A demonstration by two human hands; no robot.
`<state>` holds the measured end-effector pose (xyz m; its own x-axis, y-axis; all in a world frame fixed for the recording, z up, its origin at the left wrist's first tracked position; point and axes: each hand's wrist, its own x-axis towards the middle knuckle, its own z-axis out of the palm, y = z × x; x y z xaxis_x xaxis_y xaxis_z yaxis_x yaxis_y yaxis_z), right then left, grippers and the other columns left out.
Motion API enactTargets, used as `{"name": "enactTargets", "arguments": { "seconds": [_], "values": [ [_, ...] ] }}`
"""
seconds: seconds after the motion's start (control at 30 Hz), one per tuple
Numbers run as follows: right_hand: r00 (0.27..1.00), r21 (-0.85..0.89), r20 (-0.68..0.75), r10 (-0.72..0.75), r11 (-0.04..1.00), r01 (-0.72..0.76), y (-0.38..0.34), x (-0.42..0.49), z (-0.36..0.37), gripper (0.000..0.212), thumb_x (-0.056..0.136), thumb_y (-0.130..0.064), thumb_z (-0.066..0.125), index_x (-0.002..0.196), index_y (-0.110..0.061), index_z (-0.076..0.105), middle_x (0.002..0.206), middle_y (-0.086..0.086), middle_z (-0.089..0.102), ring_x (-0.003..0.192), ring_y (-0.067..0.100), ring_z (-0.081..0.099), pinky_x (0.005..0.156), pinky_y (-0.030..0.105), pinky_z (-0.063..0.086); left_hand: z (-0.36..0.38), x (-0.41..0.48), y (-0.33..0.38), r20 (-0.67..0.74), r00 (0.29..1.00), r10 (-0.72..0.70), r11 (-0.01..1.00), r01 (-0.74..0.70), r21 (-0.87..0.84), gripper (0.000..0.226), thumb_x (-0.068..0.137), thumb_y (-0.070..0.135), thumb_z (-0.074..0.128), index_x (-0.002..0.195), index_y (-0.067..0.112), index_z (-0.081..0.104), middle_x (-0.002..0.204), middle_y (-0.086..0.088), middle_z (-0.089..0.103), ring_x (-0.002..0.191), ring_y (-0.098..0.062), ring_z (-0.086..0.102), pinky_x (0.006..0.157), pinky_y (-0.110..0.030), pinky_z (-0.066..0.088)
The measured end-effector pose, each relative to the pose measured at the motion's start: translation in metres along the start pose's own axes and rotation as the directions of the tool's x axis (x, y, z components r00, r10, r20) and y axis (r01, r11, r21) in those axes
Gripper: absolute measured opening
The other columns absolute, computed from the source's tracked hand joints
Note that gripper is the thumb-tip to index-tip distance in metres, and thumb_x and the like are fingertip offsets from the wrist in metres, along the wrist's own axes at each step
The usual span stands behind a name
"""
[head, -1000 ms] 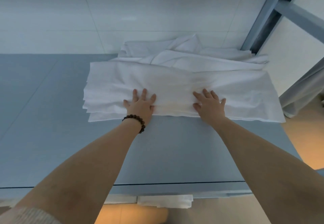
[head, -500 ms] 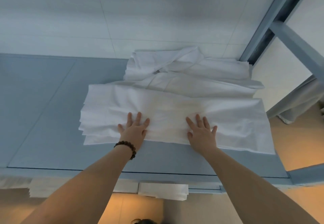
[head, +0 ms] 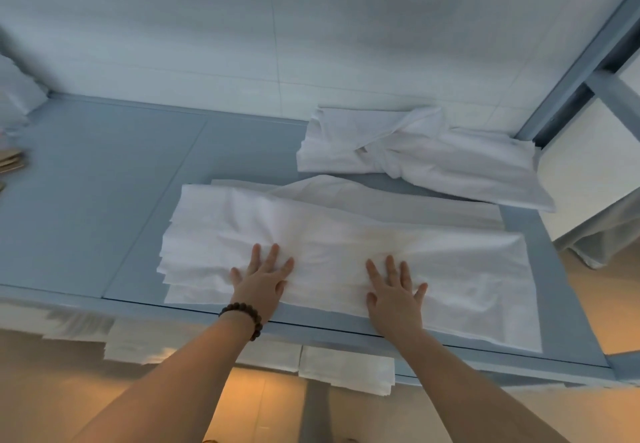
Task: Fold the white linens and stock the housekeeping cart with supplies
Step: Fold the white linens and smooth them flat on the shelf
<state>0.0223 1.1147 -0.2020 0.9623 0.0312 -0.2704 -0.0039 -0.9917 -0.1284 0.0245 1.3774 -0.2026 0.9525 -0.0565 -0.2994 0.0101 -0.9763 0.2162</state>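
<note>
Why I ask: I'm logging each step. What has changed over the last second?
The left hand and right hand slid the sheet toward the near edge of the table, opening a bare gap between it and the pile behind. Unchanged: both palms press flat on the sheet, gripping nothing; the pile stays put.
</note>
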Motion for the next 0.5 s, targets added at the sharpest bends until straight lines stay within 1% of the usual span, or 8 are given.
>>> {"name": "enactTargets", "arguments": {
  "seconds": [0.23,0.4,0.5],
  "values": [
    [1.000,0.013,-0.016,0.021,1.000,-0.021,-0.095,-0.001,0.014,0.062,0.099,-0.036,0.030,0.149,-0.041,-0.005,0.160,0.001,-0.014,0.146,0.029,-0.015,0.110,0.066,-0.002,-0.019,-0.007,-0.091,-0.013,1.000,0.022,1.000,-0.022,-0.021,0.049,0.103,0.029,0.030,0.148,0.045,0.019,0.160,0.010,-0.008,0.145,-0.025,-0.020,0.112,-0.066,0.006],
    [0.998,0.028,-0.052,0.046,0.999,-0.044,-0.172,0.005,0.026,0.062,0.098,-0.035,0.033,0.149,-0.042,-0.001,0.161,0.001,-0.009,0.147,0.029,-0.012,0.110,0.067,0.000,-0.039,-0.001,-0.168,0.001,0.999,0.043,0.999,-0.043,-0.017,0.049,0.103,0.027,0.031,0.147,0.046,0.023,0.160,0.011,-0.006,0.146,-0.025,-0.018,0.111,-0.067,0.007],
    [0.997,0.026,-0.060,0.048,0.999,-0.047,-0.212,0.012,0.031,0.061,0.099,-0.035,0.032,0.150,-0.041,-0.001,0.161,0.001,-0.010,0.147,0.029,-0.012,0.110,0.067,0.000,-0.051,0.006,-0.206,0.007,0.999,0.050,0.999,-0.050,-0.022,0.048,0.103,0.027,0.033,0.147,0.046,0.024,0.161,0.011,-0.004,0.146,-0.025,-0.018,0.110,-0.068,0.008]
  ]
}}
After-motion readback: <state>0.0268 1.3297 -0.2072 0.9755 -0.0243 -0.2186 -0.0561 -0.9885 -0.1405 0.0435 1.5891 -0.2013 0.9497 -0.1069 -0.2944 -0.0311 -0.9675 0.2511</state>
